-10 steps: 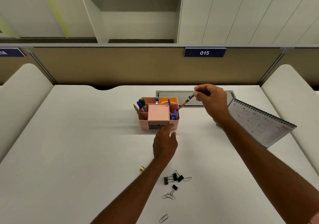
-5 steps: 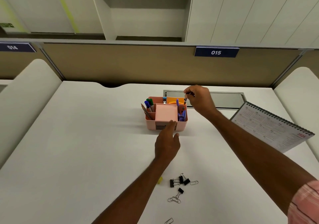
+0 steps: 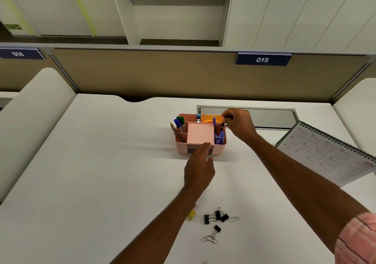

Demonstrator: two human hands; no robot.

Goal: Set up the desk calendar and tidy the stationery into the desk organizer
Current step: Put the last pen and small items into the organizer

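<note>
Pen (image 3: 222, 124) in right hand (image 3: 241, 124), at organizer (image 3: 181, 150)

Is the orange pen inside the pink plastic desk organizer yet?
Partly in: the orange pen has its lower end inside the right compartment of the pink plastic desk organizer, while the right hand pinches its top.

calendar (image 3: 329, 153) right of organizer (image 3: 200, 139), clips (image 3: 216, 218) before

Left hand (image 3: 200, 167) flat, fingers straight; right hand (image 3: 240, 122) farther out, fingertips pinching pen (image 3: 222, 125).
</note>
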